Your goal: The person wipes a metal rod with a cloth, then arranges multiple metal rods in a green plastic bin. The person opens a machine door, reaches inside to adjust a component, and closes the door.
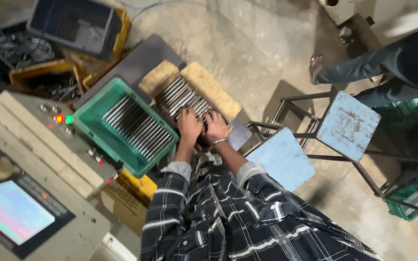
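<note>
Here, seen from above, a person in a dark plaid shirt bends over a low wooden block (216,89) on a concrete floor (247,43). Both hands lie palm down, side by side and nearly touching, on a row of thin grey metal rods (180,96) laid across the block. The left hand (189,125) has its fingers together and flattened on the near ends of the rods. The right hand (216,126), with a metal bangle at the wrist, is also flat with fingers slightly spread, pressing the rods at the block's near edge. Neither hand is closed around anything; whether any rod is pinched under the fingers cannot be told.

Just beside the block's left edge sits a green plastic crate (97,104) with more rods lined up inside. Further left is a grey machine control panel (49,145) with red and green lights and a bright screen (10,210). To the right of the hands, close by, stand two pale blue metal stools (347,125). Beyond the block's far edge the floor is open. Another person's leg (359,67) shows at the upper right, well apart.
</note>
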